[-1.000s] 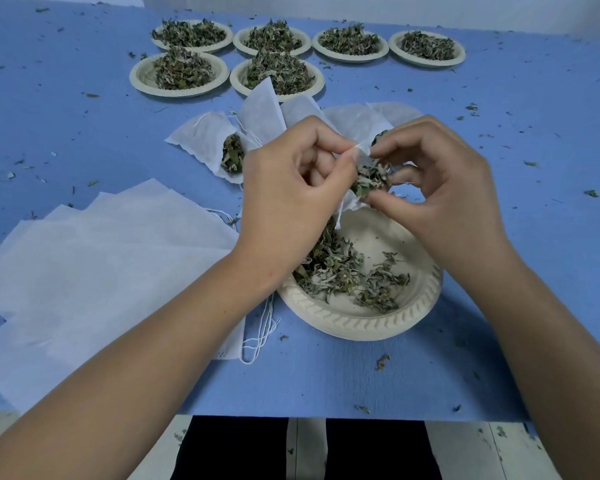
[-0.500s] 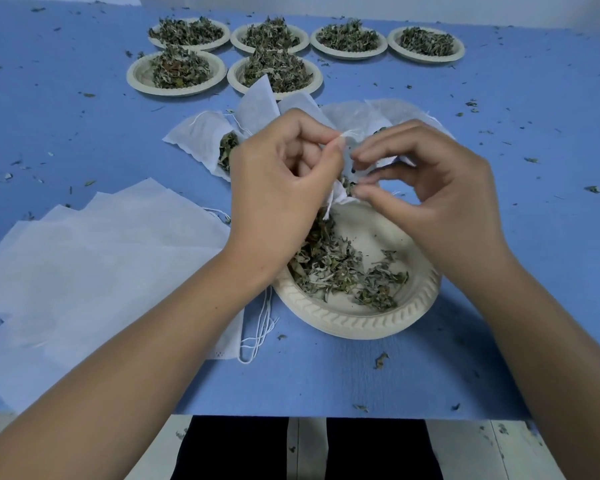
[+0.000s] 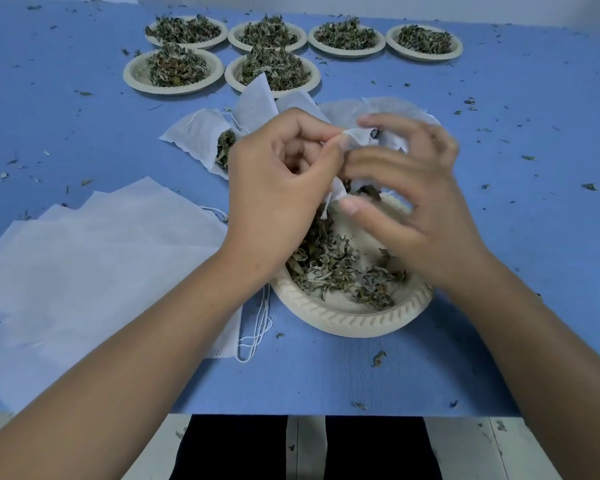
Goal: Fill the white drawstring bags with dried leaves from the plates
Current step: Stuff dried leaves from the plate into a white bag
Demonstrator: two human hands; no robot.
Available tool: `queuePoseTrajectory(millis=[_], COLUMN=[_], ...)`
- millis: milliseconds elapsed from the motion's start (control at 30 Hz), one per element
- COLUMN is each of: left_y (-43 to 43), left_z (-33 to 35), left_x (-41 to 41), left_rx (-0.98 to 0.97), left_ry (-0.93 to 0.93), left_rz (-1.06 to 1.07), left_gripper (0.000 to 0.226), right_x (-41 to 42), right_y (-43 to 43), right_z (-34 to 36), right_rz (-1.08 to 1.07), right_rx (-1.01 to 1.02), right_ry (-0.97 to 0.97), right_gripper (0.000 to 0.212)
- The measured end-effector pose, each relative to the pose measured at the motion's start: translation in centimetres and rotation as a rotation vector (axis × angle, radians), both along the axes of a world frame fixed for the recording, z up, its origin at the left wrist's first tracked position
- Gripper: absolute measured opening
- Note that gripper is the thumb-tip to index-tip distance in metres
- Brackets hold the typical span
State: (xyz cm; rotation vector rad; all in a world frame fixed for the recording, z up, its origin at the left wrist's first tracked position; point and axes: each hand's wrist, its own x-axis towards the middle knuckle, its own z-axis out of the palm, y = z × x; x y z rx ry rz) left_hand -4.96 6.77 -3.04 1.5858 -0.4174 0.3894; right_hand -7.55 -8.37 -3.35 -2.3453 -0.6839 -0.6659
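My left hand (image 3: 278, 178) pinches the rim of a white drawstring bag (image 3: 357, 136) above a cream plate (image 3: 354, 317) that holds a thin layer of dried leaves (image 3: 329, 265). My right hand (image 3: 413, 202) is blurred, with curled fingers at the bag's mouth; its thumb and fingertips touch the fabric. Most of the held bag is hidden behind both hands. A filled bag (image 3: 201, 140) lies on its side behind my left hand, with leaves showing at its opening.
Several cream plates heaped with dried leaves (image 3: 274, 64) stand in two rows at the back of the blue table (image 3: 516, 237). A pile of flat empty white bags (image 3: 94, 254) lies at the left, strings trailing. More white bags (image 3: 392, 109) lie behind my hands. Leaf crumbs litter the table.
A second ago my right hand held a clump of leaves at the bag's mouth. That clump is out of sight now, and the right fingers work at the bag's rim.
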Motion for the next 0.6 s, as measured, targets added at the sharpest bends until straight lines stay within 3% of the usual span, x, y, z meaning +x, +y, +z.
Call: queuePoseTrajectory(millis=[133, 267, 400, 533, 600], left_y=[0.3, 0.3, 0.1, -0.1, -0.2], left_z=[0.3, 0.3, 0.1, 0.0, -0.1], left_x=[0.2, 0.2, 0.1, 0.1, -0.1], left_rx=[-0.030, -0.043, -0.028, -0.001, 0.024], left_ry=[0.021, 0.027, 0.028, 0.020, 0.011], left_rz=[0.078, 0.076, 0.044, -0.018, -0.069], left_gripper=[0.013, 0.014, 0.012, 0.014, 0.013], right_x=[0.2, 0.6, 0.6, 0.5, 0.6], right_y=[-2.2, -2.7, -2.0, -1.5, -0.9], right_z=[1.2, 1.3, 1.0, 0.8, 0.5], right_rz=[-0.049, -0.048, -0.021, -0.021, -0.019], right_rx=[0.032, -0.069, -0.044, 0.079, 0.029], right_ry=[-0.149, -0.095, -0.103, -0.104, -0.072], right_gripper=[0.023, 0.021, 0.007, 0.005, 0.013])
